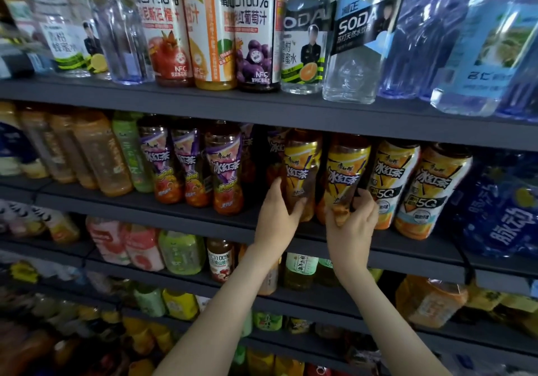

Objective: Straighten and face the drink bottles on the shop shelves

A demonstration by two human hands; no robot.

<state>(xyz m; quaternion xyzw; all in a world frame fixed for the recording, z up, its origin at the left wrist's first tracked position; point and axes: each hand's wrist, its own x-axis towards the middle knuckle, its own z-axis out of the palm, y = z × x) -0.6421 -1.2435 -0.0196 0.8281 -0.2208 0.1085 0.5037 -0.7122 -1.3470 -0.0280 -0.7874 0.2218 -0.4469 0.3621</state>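
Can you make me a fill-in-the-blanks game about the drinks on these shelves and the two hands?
1. The left hand grips a tea bottle with a ___ label.
2. The right hand grips the second tea bottle, which stands to the ___ of the first.
3. The clear bottle on the top shelf reads ___ in white letters.

Missing words: yellow, right, SODA.

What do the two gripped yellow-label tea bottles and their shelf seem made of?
Left tea bottle and right tea bottle: probably clear plastic, since brown drink shows through; glossy printed film labels. Shelf: matte dark grey, perhaps painted metal, hard to tell.
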